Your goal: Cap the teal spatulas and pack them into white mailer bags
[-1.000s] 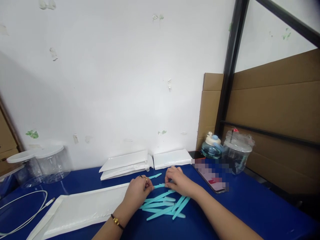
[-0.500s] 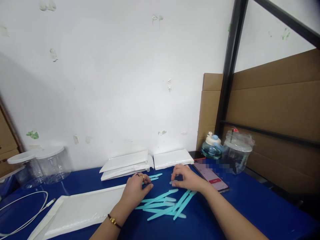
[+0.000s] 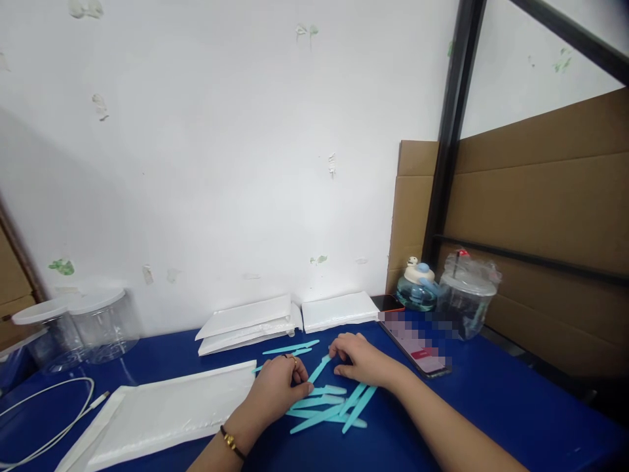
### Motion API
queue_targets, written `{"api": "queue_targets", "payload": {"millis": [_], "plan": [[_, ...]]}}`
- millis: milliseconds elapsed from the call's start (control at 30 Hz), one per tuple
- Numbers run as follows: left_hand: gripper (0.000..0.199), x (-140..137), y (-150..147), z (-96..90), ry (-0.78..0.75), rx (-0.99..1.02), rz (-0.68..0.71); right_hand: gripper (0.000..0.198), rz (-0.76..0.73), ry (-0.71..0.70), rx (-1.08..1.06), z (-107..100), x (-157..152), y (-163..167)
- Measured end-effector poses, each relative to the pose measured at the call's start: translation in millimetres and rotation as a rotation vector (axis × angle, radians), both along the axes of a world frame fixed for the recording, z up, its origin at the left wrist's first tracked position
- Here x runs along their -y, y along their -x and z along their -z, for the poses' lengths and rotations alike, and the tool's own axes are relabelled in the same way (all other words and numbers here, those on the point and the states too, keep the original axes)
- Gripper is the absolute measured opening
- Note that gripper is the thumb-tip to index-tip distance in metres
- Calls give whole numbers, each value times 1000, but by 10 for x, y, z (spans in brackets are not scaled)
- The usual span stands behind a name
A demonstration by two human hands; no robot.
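My left hand (image 3: 282,383) pinches the lower end of a teal eyebrow razor (image 3: 320,370) between thumb and fingers. That razor slants up to the right, its far end at the fingertips of my right hand (image 3: 361,360). The right fingers are bent, with a gap between thumb and index finger; whether the tip is touched or only near is hard to tell. Below both hands, several similar teal razors (image 3: 322,416) lie crossed in a loose pile. A further razor (image 3: 289,347) lies behind my left hand, with others partly hidden by it.
A white padded mailer (image 3: 167,410) lies left of my hands. More white mailers (image 3: 250,321) rest by the wall. On the right are a phone (image 3: 415,347), a teal bottle (image 3: 417,292) and a clear tub (image 3: 464,305). Clear containers (image 3: 101,328) and a white cable (image 3: 66,426) are at left.
My left hand has shifted slightly right and a razor now rises from the pile in its pinch. My right hand has moved slightly left and down, toward that razor's far end.
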State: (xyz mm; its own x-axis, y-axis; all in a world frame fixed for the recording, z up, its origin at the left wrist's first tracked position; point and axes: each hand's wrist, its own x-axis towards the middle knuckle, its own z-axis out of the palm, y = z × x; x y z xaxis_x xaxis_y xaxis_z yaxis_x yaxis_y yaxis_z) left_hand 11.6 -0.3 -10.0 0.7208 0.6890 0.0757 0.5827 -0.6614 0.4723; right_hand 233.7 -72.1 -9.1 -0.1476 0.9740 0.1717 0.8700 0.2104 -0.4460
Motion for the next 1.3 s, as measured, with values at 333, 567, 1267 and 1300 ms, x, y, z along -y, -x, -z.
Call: {"api": "queue_targets", "payload": {"millis": [333, 567, 1267, 1300], "plan": [[12, -125, -2, -4, -162, -3, -56, 4, -26, -109, 81, 22, -101, -13], [12, -349, 202, -65, -208, -72, -195, 7, 215, -70, 37, -54, -99, -238], [12, -311, 153, -49, -150, -52, -126, 6, 159, -46, -42, -6, -99, -162], [13, -336, 172, -54, -161, -57, -147, 5, 205, -50, -48, -10, -107, -198]]}}
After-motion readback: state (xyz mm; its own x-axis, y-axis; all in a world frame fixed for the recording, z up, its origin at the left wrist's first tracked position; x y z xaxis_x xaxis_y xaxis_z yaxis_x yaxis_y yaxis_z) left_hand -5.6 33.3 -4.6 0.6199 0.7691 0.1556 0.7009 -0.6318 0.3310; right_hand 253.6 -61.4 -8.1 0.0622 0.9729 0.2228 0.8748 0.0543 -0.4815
